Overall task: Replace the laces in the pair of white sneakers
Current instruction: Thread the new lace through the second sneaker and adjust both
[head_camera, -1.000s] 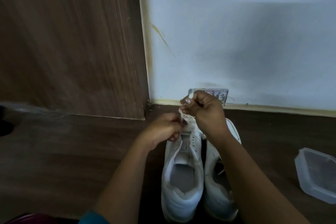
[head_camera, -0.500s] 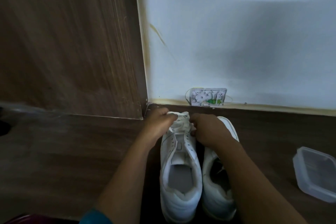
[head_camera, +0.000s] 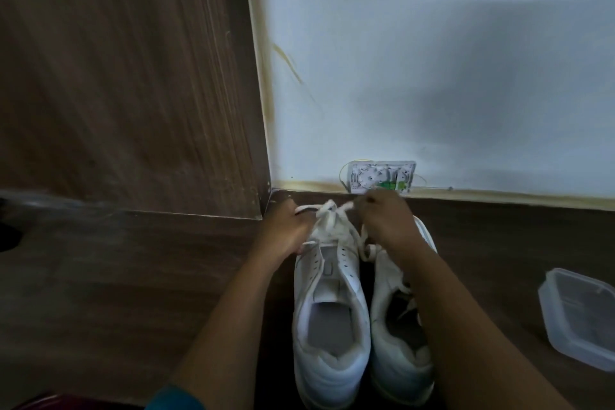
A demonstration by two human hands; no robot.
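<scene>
In the head view, the left sneaker (head_camera: 329, 303) and right sneaker (head_camera: 396, 326) stand side by side just below the wall box (head_camera: 381, 176), with their long axes and toes pointing toward it. A wooden panel (head_camera: 133, 76) edges in left of the box. A plastic container (head_camera: 579, 316) lies well to its right (bare floor between). The left hand (head_camera: 286, 230) and right hand (head_camera: 387, 223) have curled fingers, and each pinches the white lace (head_camera: 327, 210) over the left sneaker's toe end.
</scene>
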